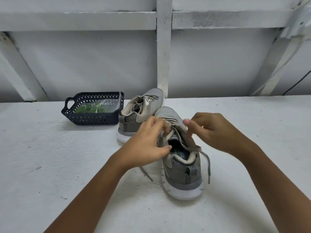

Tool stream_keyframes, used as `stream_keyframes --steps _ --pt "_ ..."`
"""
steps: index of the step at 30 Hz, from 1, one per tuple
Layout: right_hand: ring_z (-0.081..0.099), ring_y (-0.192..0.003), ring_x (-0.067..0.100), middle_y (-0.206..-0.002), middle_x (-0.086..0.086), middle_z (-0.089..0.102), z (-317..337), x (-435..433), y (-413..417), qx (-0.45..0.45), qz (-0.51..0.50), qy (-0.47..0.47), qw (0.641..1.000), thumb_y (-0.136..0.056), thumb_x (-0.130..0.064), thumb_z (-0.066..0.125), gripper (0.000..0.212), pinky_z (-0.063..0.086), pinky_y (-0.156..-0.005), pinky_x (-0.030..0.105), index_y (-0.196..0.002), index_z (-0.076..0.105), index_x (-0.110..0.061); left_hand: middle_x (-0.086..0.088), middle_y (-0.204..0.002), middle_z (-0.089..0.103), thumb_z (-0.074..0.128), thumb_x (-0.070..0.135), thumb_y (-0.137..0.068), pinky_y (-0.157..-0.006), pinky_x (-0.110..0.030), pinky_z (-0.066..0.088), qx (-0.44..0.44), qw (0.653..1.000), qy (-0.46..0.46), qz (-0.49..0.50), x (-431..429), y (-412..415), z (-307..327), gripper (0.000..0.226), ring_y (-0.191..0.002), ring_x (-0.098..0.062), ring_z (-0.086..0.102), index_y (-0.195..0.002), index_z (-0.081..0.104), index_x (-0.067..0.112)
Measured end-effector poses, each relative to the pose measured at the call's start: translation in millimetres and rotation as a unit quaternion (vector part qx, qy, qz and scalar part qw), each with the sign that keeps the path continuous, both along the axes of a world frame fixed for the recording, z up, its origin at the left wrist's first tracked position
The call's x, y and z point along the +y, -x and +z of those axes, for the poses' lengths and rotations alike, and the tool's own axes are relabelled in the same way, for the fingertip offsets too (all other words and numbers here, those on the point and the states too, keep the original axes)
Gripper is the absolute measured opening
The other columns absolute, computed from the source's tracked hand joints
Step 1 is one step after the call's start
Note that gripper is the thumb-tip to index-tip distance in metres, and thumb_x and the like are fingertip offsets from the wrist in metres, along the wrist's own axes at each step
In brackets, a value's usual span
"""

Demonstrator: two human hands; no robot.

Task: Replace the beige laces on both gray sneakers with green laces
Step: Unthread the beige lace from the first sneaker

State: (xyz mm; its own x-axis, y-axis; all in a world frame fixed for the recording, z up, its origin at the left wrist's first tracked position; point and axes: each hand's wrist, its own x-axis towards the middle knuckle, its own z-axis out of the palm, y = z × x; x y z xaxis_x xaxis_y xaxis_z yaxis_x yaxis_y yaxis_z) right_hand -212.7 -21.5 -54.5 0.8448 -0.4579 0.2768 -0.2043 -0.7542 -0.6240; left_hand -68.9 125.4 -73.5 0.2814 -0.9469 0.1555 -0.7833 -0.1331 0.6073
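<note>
1. Two hands work over the near sneaker (181, 169). The left hand (148, 142) has its fingers (164, 127) curled down onto the beige lace (209, 167) at the top eyelets. It looks to pinch a strand there, with the thumb lying against the shoe's collar.
2. The right hand (213, 132) sits at the other side of the tongue, thumb up and fingers curled. It is blurred, and I cannot tell whether it has hold of the lace or only touches it.
3. The lace is threaded through that shoe. One loose end trails off to the right of the heel and hangs down past the sole. The other runs out under the left wrist and lies on the table (50, 165).
4. That sneaker stands upright on the table, heel toward me and toe pointing away. Its opening shows a dark insole with some print.
5. The far sneaker (141, 111) stands just behind and to the left, close against the near one's toe, though I cannot tell if they touch. Its toe points to the back right, and it too has a beige lace in.
6. Just beside its heel, on the left, is a dark basket (94, 119) with open lattice walls and a handle. It holds the green laces (90, 108) inside a clear bag.
7. Behind the table rises a white-painted wall of boards and braces.
</note>
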Motion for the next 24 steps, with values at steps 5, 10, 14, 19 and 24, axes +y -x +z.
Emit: stream_keyframes --steps 5,10,14,19,24 --pt "0.065 -0.067 0.016 -0.077 0.003 0.070 -4 -31 -32 0.100 -0.037 -0.043 0.993 -0.091 -0.026 0.060 0.014 0.055 -0.069 0.034 -0.086 0.071 -0.019 0.009 -0.131 0.030 0.070 0.032 -0.080 -0.095 -0.022 0.031 0.105 0.989 -0.025 0.099 -12 6 -9 0.058 -0.120 -0.005 0.035 -0.124 0.033 0.036" --pt "0.066 -0.073 0.024 -0.072 0.001 0.068 -9 -33 -46 0.122 0.004 -0.098 0.988 -0.086 -0.012 0.064 0.011 0.059 -0.072 0.041 -0.079 0.070 -0.017 0.005 -0.136 0.041 0.059 0.041 -0.063 -0.105 -0.036 0.038 0.157 0.977 -0.036 0.137 -15 12 -18 0.076 -0.125 -0.011 0.042 -0.135 0.037 0.028" --pt "0.060 -0.073 0.021 -0.072 -0.001 0.060 -11 -31 -49 0.128 0.018 -0.100 0.987 -0.091 -0.011 0.057 0.015 0.057 -0.069 0.036 -0.077 0.061 -0.017 0.009 -0.130 0.049 0.054 0.039 -0.058 -0.104 -0.036 0.040 0.171 0.973 -0.016 0.154 -14 15 -21 0.076 -0.121 -0.008 0.045 -0.133 0.042 0.028" --pt "0.059 -0.072 0.023 -0.081 -0.001 0.054 -16 -28 -57 0.128 -0.016 -0.025 0.991 -0.098 -0.017 0.043 0.012 0.051 -0.061 0.034 -0.086 0.049 -0.017 0.009 -0.129 0.050 0.053 0.038 -0.058 -0.104 -0.036 0.041 0.186 0.970 -0.002 0.157 -13 16 -24 0.075 -0.121 -0.007 0.045 -0.132 0.044 0.029" --pt "0.057 -0.078 0.023 -0.086 0.002 0.059 -24 -27 -62 0.091 -0.043 0.009 0.995 -0.097 -0.020 0.046 0.008 0.045 -0.067 0.031 -0.092 0.051 -0.018 0.010 -0.125 0.053 0.053 0.036 -0.059 -0.102 -0.034 0.042 0.195 0.968 0.015 0.159 -13 16 -26 0.072 -0.117 -0.004 0.048 -0.130 0.047 0.029"
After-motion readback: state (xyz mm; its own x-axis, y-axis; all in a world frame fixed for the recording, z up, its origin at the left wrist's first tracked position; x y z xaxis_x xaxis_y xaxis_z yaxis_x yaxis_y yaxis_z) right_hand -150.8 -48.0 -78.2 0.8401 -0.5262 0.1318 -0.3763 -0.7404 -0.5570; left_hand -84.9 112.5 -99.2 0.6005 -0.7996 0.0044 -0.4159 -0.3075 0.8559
